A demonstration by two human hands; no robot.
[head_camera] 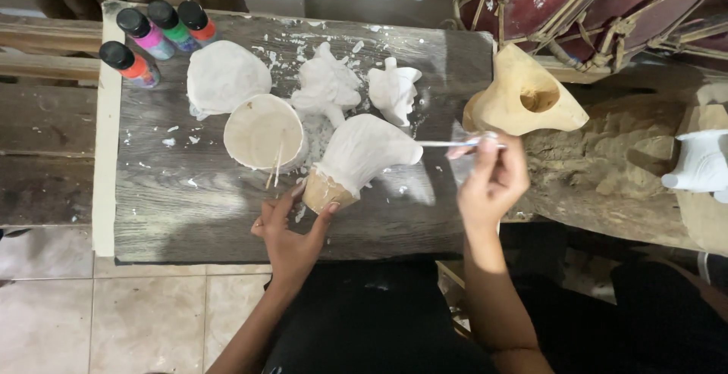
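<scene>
Place: on the dark wooden board (pixel 189 200), near its front edge, between both hands.
Piece: carved wooden figure (pixel 360 158), mostly coated white, bare tan wood only at the base end.
Left hand: left hand (pixel 292 230) cupped loosely round the bare base, thumb and fingertips touching it, not clenched.
Right hand: right hand (pixel 493 181) pinched shut on a thin brush (pixel 447 144), tip against the figure's white end.
Handling: probably stiff and fairly light, as carved wood; wet coat likely to smear, thin edges likely fragile; safest hold at the unpainted base.
Around: white-rimmed bowl (pixel 264 130) with two thin sticks leaning in it, just beside the figure; three more white pieces (pixel 326 86) behind; four paint bottles (pixel 155 37) at the far left corner; unpainted carving (pixel 523 101) to the right.
Hidden: figure's underside and brush bristles not clear; white object (pixel 698 163) at right edge cut off; drum-like red object (pixel 591 3) at top only partly seen.
</scene>
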